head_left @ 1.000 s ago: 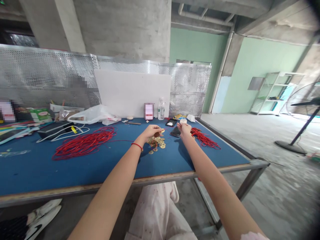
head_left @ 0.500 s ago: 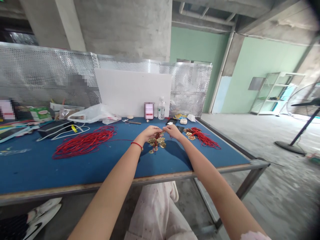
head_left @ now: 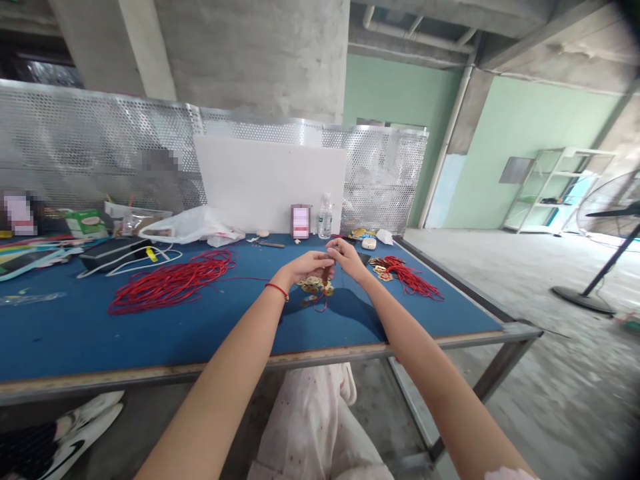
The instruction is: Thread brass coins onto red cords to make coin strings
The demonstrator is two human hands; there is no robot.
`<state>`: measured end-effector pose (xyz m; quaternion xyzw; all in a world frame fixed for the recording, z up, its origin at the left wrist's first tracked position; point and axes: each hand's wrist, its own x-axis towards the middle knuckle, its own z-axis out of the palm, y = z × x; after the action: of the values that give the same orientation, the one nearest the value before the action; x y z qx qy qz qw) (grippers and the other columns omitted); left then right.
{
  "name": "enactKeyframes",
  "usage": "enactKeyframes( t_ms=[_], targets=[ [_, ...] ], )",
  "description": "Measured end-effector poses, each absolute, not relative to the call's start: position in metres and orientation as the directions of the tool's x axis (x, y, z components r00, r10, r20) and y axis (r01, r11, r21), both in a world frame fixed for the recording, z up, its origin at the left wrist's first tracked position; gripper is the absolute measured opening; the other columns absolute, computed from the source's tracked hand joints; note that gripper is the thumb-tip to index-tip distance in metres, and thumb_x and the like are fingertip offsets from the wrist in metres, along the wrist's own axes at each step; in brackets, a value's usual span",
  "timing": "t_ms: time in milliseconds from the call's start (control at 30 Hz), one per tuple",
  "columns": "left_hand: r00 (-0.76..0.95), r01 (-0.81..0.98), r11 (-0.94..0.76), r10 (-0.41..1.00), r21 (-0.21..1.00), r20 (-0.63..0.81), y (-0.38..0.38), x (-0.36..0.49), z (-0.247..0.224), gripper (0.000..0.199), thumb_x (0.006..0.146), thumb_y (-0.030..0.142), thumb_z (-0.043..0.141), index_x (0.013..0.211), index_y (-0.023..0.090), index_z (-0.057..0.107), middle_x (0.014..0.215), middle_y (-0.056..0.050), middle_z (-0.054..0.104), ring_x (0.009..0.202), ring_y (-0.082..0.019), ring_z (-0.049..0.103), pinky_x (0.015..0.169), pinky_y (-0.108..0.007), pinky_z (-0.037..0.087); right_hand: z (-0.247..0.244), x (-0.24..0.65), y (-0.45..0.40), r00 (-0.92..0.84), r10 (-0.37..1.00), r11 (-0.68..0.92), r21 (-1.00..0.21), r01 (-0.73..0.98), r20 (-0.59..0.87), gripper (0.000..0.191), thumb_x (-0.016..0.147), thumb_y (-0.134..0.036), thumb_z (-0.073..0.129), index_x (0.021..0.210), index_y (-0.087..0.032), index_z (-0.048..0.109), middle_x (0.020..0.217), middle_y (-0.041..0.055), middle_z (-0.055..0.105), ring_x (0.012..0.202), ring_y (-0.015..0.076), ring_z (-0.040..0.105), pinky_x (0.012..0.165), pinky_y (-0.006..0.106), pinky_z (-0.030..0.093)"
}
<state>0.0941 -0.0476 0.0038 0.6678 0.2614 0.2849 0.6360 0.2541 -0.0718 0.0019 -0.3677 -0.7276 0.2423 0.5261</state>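
Concrete columns and pale green walls frame a workshop where a perforated metal screen (head_left: 100, 143) backs a blue-topped workbench (head_left: 55, 337). At the bench's left end, white cables trail from a black device (head_left: 113, 253) beside a white plastic bag (head_left: 187, 227), while a large tangle of red cord (head_left: 173, 283) lies loose on the blue surface in front of them. A white board (head_left: 270, 180) leans against the screen, with a water bottle (head_left: 325, 217) standing before it. At the center, a seated person brings both hands together above the bench: the left hand (head_left: 305, 267), a red string bracelet (head_left: 277, 288) at its wrist, and the right hand (head_left: 347, 257) meet at the fingertips, pinching a twist of red cord (head_left: 326, 275) between them. Directly beneath, a loose cluster of brass coins (head_left: 313, 287) rests on the blue top, a strand of cord hanging down among them. Just to the right lie a black phone (head_left: 364, 258), a few more coins (head_left: 380, 269) and a smaller bundle of red cord (head_left: 413, 280). Beyond the bench, a white shelf unit (head_left: 555, 190) stands against the wall, near a pedestal fan (head_left: 607, 213).
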Motion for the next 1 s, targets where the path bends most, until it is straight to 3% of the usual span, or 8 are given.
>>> enactKeyframes(
  t_ms=[267, 500, 800, 1000],
  targets=[
    [0.666, -0.080, -0.064, 0.739, 0.995, 0.101, -0.048, 0.095, 0.005, 0.041, 0.060, 0.043, 0.086, 0.077, 0.012, 0.063, 0.068, -0.005, 0.063, 0.064, -0.015, 0.061, 0.068, -0.029, 0.050, 0.004, 0.256, -0.070, -0.064, 0.816, 0.576, -0.799, 0.171, 0.574, 0.023, 0.076, -0.034, 0.055, 0.093, -0.019, 0.048, 0.057, -0.0074, 0.047, 0.052, 0.0116, 0.048, 0.056, 0.024, 0.036],
    [0.649, -0.094, -0.054, 0.754, 0.994, 0.102, -0.044, 0.093, 0.003, 0.043, 0.059, 0.038, 0.087, 0.079, 0.009, 0.063, 0.068, -0.004, 0.062, 0.062, -0.013, 0.059, 0.068, -0.028, 0.048, -0.004, 0.261, -0.058, 0.020, 0.811, 0.567, -0.793, 0.223, 0.585, 0.019, 0.074, -0.032, 0.058, 0.088, -0.020, 0.052, 0.053, -0.0080, 0.042, 0.050, 0.0098, 0.038, 0.053, 0.023, 0.031],
    [0.495, 0.027, -0.081, 0.867, 0.996, 0.057, -0.041, 0.088, 0.006, 0.032, 0.062, 0.032, 0.085, 0.073, 0.010, 0.064, 0.063, -0.004, 0.061, 0.057, -0.012, 0.055, 0.059, -0.024, 0.043, -0.009, 0.270, -0.049, -0.224, 0.807, 0.589, -0.717, 0.372, 0.546, 0.020, 0.076, -0.034, 0.057, 0.074, -0.015, 0.064, 0.069, 0.0011, 0.061, 0.064, 0.0125, 0.049, 0.061, 0.025, 0.036],
    [0.474, 0.102, -0.119, 0.879, 0.988, 0.057, -0.041, 0.089, 0.007, 0.028, 0.067, 0.031, 0.080, 0.066, 0.010, 0.062, 0.059, -0.004, 0.060, 0.053, -0.010, 0.053, 0.055, -0.022, 0.041, -0.012, 0.272, -0.048, -0.257, 0.812, 0.566, -0.601, 0.564, 0.524, 0.019, 0.076, -0.031, 0.059, 0.075, -0.015, 0.068, 0.058, -0.0023, 0.052, 0.059, 0.0110, 0.042, 0.055, 0.023, 0.027]
  ],
)
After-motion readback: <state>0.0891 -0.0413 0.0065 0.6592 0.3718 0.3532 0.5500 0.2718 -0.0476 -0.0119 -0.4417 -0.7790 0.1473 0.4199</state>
